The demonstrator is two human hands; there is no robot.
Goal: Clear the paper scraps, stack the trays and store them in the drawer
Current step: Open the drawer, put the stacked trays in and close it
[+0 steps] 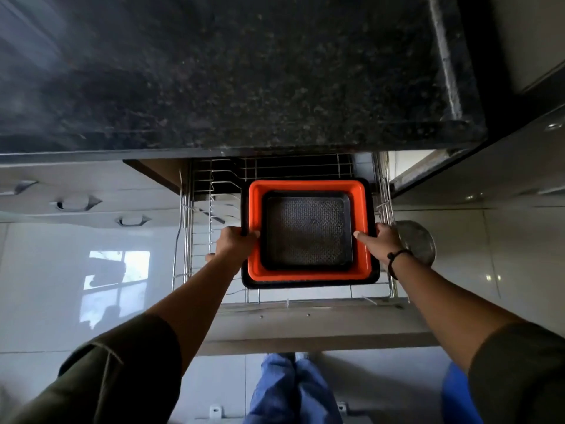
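Note:
Three trays are nested in one stack: a small black patterned tray (307, 231) inside an orange tray (308, 186), inside a larger black tray (308, 283). The stack is level over the open wire-basket drawer (195, 215) under the counter. My left hand (234, 244) grips the stack's left edge, thumb on the orange rim. My right hand (379, 243) grips the right edge the same way. Whether the stack rests on the wire rack or hangs just above it, I cannot tell. No paper scraps are in view.
The dark granite counter (244, 71) fills the top of the view. A round steel vessel (419, 240) sits at the drawer's right side, behind my right wrist. The drawer's front panel (305, 328) lies near my legs. Closed drawers with handles (76, 203) are on the left.

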